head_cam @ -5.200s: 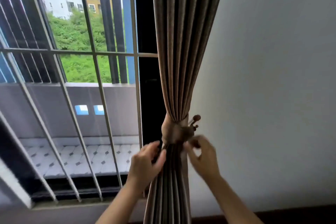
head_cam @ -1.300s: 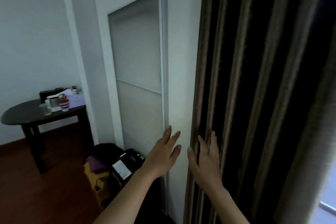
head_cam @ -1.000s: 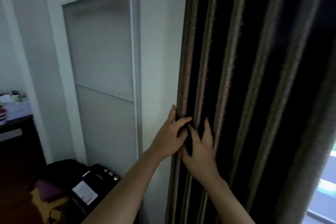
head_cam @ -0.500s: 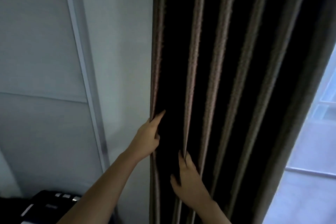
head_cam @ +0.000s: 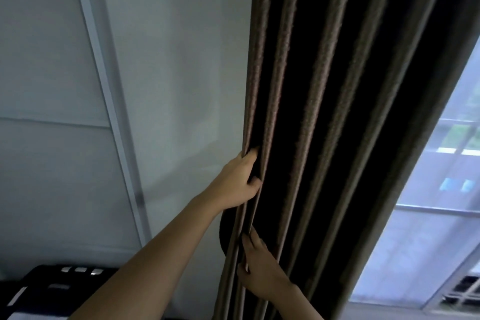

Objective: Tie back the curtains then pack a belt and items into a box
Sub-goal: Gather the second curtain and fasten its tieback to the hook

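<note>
Grips the leftmost pleat of the dark brown curtain point(head_cam: 337, 112) with the left hand point(head_cam: 240, 182), fingers curled round the fold's edge, forearm reaching up from the lower left. Pinches the neighbouring folds lower down with the right hand point(head_cam: 259, 275), fingers pointing up along the cloth, thumb on the left side of the fold. Both hands on the curtain's left edge, one above the other, apart. Curtain hanging in long deep pleats right of centre, just beside the pale wall point(head_cam: 181, 60). Further left, a white framed panel point(head_cam: 52, 163). At the right edge, a bright window point(head_cam: 446, 189) with bars. Bottom left corner, a black case point(head_cam: 39, 286) with pale labels, partly out of view.
</note>
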Tool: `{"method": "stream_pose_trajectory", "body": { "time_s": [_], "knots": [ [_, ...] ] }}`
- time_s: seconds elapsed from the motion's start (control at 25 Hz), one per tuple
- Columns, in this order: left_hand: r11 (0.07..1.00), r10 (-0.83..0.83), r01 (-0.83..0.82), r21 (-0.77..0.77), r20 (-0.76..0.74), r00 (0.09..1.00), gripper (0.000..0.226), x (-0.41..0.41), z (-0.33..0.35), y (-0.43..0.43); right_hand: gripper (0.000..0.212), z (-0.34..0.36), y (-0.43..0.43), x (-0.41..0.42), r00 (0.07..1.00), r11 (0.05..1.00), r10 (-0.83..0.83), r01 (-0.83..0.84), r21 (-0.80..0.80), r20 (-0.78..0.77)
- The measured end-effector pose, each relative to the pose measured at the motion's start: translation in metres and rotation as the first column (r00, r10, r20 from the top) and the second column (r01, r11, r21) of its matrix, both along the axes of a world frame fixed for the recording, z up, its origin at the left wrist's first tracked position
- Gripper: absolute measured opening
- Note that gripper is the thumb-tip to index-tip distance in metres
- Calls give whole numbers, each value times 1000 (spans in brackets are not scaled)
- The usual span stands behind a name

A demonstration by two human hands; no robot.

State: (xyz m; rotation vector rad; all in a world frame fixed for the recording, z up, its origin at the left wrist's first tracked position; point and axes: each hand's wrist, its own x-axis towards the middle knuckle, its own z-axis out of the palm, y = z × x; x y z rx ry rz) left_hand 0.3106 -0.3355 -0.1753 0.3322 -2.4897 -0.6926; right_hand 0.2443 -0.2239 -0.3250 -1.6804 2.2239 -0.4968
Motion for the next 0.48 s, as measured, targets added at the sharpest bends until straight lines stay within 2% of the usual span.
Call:
{"method": "stream_pose_trajectory", "body": {
  "time_s": [0.12, 0.24, 0.28, 0.32, 0.36, 0.4, 0.44, 0.48],
  "knots": [
    [1000, -4, 4, 27, -1, 1000, 57, -1, 2, 12, 68, -1, 4, -1, 1000, 1000, -3, 3, -2, -24],
    [992, 103, -104, -77, -19, 994, 54, -3, 2, 21, 67, 4, 14, -10, 998, 1000, 15, -16, -24, -56],
    [984, 145, -146, -98, -23, 989, 50, -2, 3, 22, 64, 7, 19, -12, 997, 994, 19, -27, -102, -79],
    [978, 180, -181, -108, -19, 984, 45, -1, 3, 24, 57, 11, 24, -15, 991, 969, -11, -23, -246, -136],
    [973, 202, -202, -110, -12, 979, 42, 1, 3, 25, 51, 15, 28, -19, 975, 905, -104, 10, -426, -198],
    [971, 215, -215, -108, -10, 977, 41, 2, 3, 25, 46, 22, 32, -24, 953, 803, -232, 75, -591, -195],
    [969, 221, -221, -109, -14, 975, 42, 3, 3, 26, 46, 31, 35, -29, 931, 692, -342, 159, -704, -126],
    [968, 225, -226, -114, -21, 974, 44, 3, 4, 26, 48, 43, 34, -36, 920, 633, -389, 232, -738, -45]
  ]
}}
